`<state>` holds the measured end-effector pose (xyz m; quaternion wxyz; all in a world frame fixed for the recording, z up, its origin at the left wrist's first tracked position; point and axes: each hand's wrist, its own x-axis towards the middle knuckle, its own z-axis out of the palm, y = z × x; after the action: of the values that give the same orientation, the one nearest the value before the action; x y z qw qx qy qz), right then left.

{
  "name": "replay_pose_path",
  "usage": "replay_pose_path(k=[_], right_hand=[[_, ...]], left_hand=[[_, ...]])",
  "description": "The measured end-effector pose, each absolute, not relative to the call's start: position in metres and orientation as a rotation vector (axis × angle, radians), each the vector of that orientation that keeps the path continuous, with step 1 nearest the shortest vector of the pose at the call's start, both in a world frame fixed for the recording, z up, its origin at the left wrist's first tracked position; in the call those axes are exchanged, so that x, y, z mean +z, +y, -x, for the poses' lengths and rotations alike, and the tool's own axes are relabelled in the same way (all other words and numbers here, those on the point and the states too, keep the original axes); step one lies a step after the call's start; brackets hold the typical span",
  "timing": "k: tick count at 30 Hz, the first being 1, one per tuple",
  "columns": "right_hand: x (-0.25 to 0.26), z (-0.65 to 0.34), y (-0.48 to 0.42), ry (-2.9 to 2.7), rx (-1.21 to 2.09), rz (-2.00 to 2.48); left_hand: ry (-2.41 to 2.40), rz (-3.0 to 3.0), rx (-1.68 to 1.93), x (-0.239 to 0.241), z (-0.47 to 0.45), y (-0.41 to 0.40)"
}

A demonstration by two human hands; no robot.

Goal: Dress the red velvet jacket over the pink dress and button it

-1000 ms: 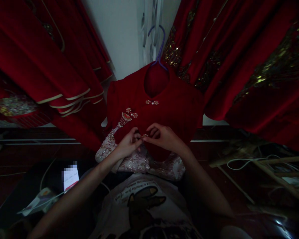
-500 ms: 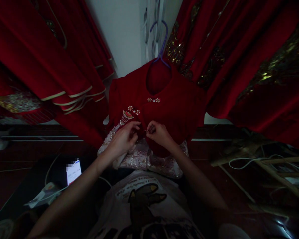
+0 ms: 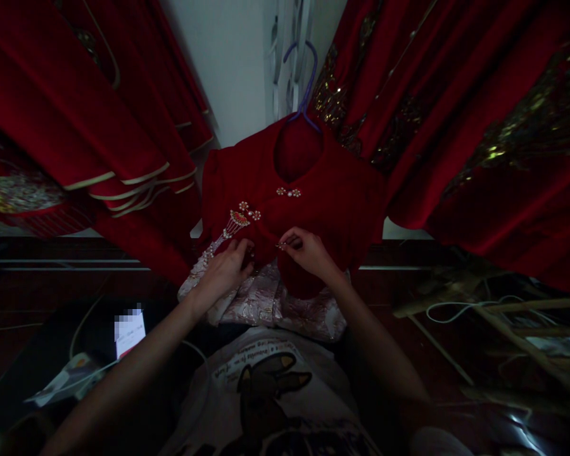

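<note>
A short-sleeved red garment (image 3: 342, 196) hangs from a purple hanger (image 3: 308, 88) in front of me. Across its chest sits a pearl flower clasp (image 3: 289, 192); lower left, another flower clasp (image 3: 249, 211) shows above a fan-shaped beaded tassel (image 3: 239, 219). My right hand (image 3: 308, 252) is closed, pinching a small beaded clasp (image 3: 281, 246) at the front opening. Left of the opening, my left hand (image 3: 228, 267) rests with curled fingers at the red cloth; what they hold is too dark to make out. Pale pink brocade cloth (image 3: 266, 301) lies beneath both hands.
Red garments with gold trim (image 3: 137, 171) hang on the left, and sequinned red ones (image 3: 494, 152) on the right. A lit phone (image 3: 130, 335) and a white cable lie on a dark surface at lower left. A wooden frame (image 3: 517, 310) stands at right.
My left hand has drawn back a little to the left and down, its fingers more curled. My right hand still pinches the small clasp. The view has shifted slightly.
</note>
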<state>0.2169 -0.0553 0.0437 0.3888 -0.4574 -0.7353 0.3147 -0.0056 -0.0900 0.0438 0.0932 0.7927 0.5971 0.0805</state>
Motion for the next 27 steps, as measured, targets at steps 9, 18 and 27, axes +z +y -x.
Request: replay_pose_path(k=[9,18,27], right_hand=[[0.04,-0.205,-0.061,-1.914,0.889,1.041],[0.042,-0.206,-0.061,-1.914,0.895,1.098],[0.034,-0.2,-0.063,-1.945,0.811,1.241]], left_hand=[[1.831,-2.489,0.284,0.044,0.01,-0.081],[1.853,-2.286,0.378,0.051,0.023,-0.076],[1.447,-2.016,0.73,0.039,0.019,-0.07]])
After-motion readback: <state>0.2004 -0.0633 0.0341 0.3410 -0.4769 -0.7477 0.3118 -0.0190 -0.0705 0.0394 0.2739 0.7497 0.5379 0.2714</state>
